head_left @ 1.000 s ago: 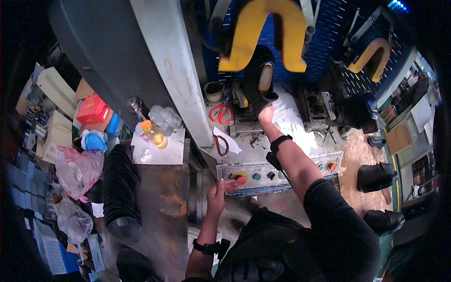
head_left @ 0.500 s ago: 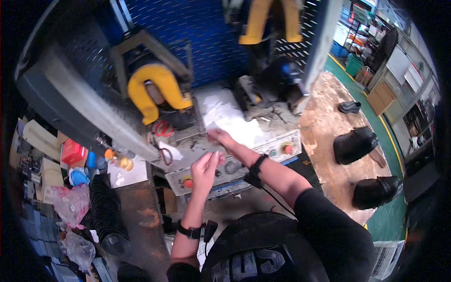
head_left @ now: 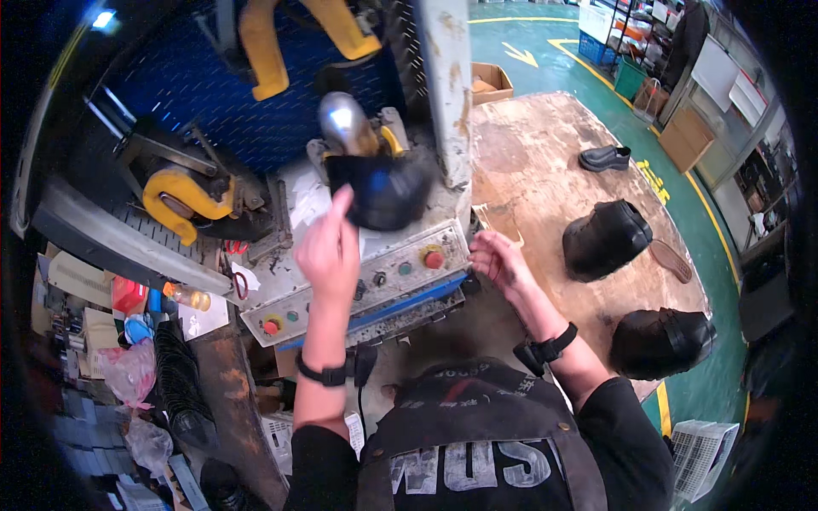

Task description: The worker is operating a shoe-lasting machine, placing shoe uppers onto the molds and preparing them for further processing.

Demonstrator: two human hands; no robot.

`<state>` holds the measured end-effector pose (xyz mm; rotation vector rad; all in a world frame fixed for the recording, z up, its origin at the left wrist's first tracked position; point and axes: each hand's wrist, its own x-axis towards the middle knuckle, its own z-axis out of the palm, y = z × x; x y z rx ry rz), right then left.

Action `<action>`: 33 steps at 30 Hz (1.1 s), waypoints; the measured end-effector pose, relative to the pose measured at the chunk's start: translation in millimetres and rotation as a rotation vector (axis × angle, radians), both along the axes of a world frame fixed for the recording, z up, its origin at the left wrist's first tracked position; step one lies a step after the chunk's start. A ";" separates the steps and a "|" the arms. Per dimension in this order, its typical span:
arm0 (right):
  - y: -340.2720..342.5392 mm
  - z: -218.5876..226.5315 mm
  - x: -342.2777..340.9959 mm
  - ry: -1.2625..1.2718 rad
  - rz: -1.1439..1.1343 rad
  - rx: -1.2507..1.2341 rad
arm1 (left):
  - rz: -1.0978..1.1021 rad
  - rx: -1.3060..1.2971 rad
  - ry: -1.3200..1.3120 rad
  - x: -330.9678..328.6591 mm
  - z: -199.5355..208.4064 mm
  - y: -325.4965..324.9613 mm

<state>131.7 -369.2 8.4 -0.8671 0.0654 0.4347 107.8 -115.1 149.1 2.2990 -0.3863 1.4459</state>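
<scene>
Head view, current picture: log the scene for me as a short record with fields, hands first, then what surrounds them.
Left hand: index finger extended by the black shoe; contact unclear
Right hand: fingers loosely curled, near the right end of the panel; nothing visible held
Shoe: on the machine, motion-blurred
Panel: red button near its right end, another near its left
Machine: yellow arched parts, upper and left
Table: three black shoes, brown sole

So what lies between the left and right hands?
In the head view, part of the control panel shows between the left hand and right hand, including a red button and a green button.
</scene>
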 end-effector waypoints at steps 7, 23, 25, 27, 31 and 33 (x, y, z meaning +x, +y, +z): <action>-38.0 46.1 -33.9 -0.038 0.418 0.417 | -0.592 0.596 0.387 -77.0 -0.9 -93.7; -172.3 18.1 -112.6 -0.340 -0.304 0.709 | -1.011 0.545 0.365 -47.4 -53.4 -210.0; -188.5 27.5 -116.2 -0.377 -0.342 0.714 | -1.035 0.520 0.324 -40.3 -51.5 -228.2; -209.1 45.2 -110.8 -0.418 -0.428 0.551 | -1.040 0.520 0.276 -29.5 -44.5 -248.3; -256.6 57.8 -87.6 -0.236 -0.834 0.200 | -1.083 0.480 0.240 17.7 -36.4 -301.5; -268.2 53.5 -89.7 -0.266 -0.860 0.043 | -1.086 0.412 0.238 42.5 -33.6 -330.5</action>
